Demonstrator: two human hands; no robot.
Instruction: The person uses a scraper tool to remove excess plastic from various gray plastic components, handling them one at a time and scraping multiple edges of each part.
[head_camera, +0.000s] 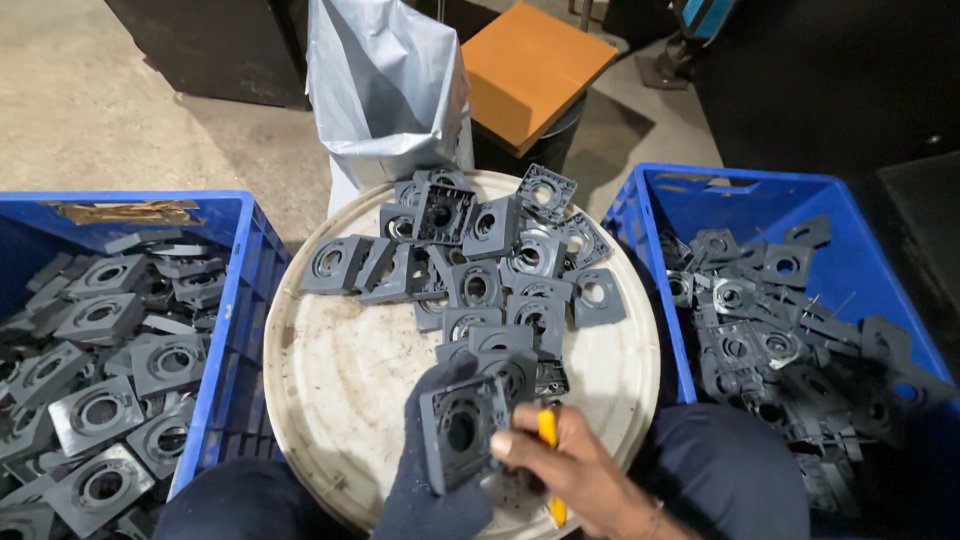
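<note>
Gloved left hand clamps a grey square plastic part, tilted up over the near edge of the round white lid. Bare right hand grips a yellow-handled tool, touching the part's edge. More grey parts heaped across the lid; blue crates flank both sides.

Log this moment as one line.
left hand: gloved, holds grey square part | right hand: bare, holds yellow tool | below: white round lid
</note>
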